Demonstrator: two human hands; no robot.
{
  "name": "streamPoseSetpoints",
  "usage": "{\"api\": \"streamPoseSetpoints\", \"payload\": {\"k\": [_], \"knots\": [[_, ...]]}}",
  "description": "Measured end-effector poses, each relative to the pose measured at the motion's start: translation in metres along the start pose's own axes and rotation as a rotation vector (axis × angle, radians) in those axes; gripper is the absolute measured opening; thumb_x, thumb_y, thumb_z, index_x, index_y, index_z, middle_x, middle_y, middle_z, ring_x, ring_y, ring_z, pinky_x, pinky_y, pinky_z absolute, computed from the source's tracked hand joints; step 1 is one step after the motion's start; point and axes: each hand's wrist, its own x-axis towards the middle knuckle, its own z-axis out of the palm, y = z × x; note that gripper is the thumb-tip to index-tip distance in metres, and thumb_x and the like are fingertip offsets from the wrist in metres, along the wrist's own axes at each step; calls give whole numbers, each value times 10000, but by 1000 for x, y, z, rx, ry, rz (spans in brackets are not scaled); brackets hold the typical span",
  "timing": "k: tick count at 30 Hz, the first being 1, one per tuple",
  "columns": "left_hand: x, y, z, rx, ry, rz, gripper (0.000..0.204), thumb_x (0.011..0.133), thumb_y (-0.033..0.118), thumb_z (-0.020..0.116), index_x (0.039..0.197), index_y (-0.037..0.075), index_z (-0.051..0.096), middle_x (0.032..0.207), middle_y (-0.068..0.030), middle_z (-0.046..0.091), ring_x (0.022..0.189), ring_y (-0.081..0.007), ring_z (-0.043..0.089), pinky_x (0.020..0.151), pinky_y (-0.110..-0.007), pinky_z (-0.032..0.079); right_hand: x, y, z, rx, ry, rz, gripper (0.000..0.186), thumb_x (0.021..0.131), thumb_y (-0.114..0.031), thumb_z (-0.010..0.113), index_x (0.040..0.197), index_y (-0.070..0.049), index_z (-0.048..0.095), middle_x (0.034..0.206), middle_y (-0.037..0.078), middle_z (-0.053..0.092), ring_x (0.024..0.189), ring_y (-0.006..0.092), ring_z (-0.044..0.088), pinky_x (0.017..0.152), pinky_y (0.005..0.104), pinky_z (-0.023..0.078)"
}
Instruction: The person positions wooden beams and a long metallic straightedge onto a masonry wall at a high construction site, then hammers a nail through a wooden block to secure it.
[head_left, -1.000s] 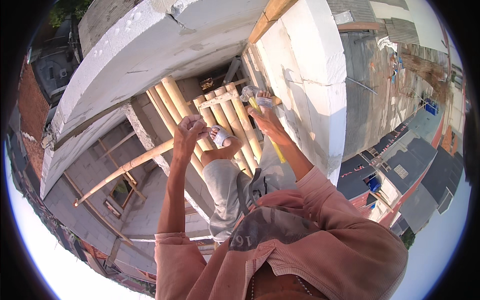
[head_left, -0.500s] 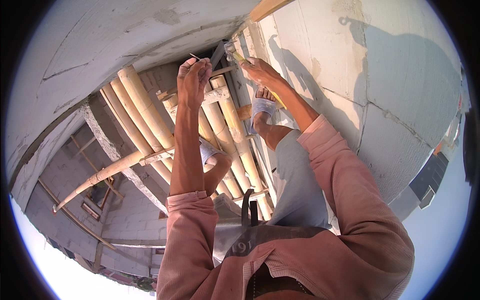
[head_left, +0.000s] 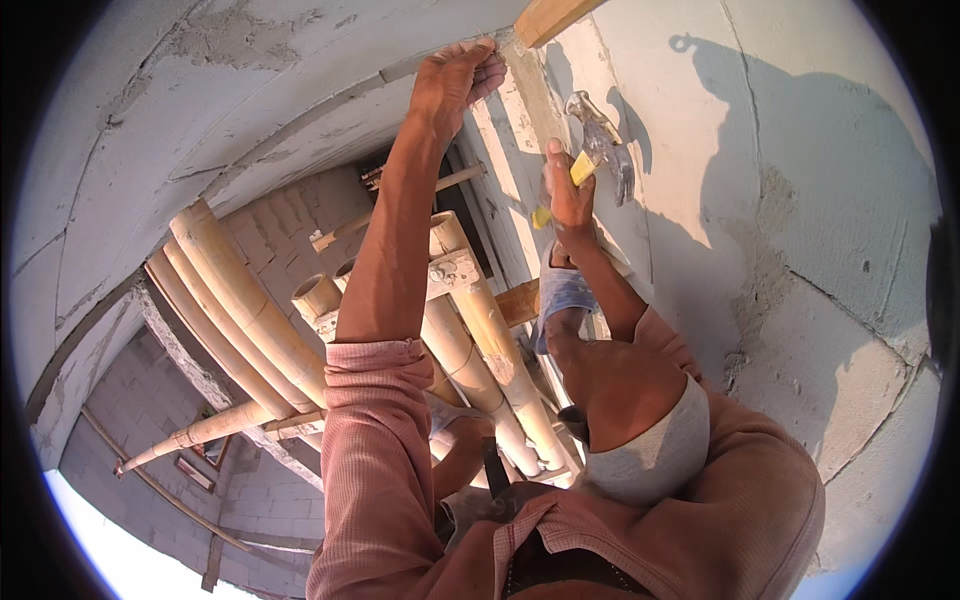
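My left hand (head_left: 452, 82) is raised to the corner where two pale block walls meet, just left of a short wooden piece (head_left: 552, 20). Its fingertips are pinched together against the wall; the thin nail seen in them earlier is hardly visible now. My right hand (head_left: 570, 195) is closed round the yellow handle of a claw hammer (head_left: 597, 135). The hammer's grey metal head points up, in front of the right wall and below my left hand. Part of the handle is hidden by the fingers.
Bamboo poles (head_left: 480, 330) lashed with wooden crosspieces form a platform under my feet, with gaps down to a lower level. More bamboo (head_left: 250, 290) lies at the left beside a concrete beam (head_left: 215, 345). The block wall (head_left: 850, 220) stands close on the right.
My left hand has risen and moved right, up to the wall corner. My right hand has drawn the hammer back and to the right. My right knee is now bent higher.
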Motion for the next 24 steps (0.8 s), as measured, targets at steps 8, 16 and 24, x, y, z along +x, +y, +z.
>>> {"api": "streamPoseSetpoints", "payload": {"k": [8, 16, 24], "knots": [[81, -24, 42, -42, -198, -37, 185, 983, 124, 606, 1072, -27, 665, 931, -42, 670, 835, -103, 638, 779, -210, 581, 44, 64, -11, -976, 335, -1068, 367, 840, 49, 708, 1193, -40, 656, 861, 114, 613, 681, 244, 495, 593, 371, 436], [97, -23, 46, -117, -159, -9, 165, 975, 111, 619, 1043, -38, 643, 930, -73, 667, 823, -123, 654, 753, -214, 599, 68, 55, -5, -838, 361, -1252, 413, 833, 17, 731, 1234, -26, 641, 1024, 174, 701, 727, 318, 669, 609, 362, 530], [111, -17, 51, -158, -145, -163, 149, 975, 73, 607, 1020, -69, 612, 924, -98, 650, 819, -155, 665, 746, -232, 617, 85, 64, 15, 28, 136, -427, 264, 928, -195, 700, 1139, -38, 680, 999, 141, 704, 915, 261, 680, 788, 380, 534]]}}
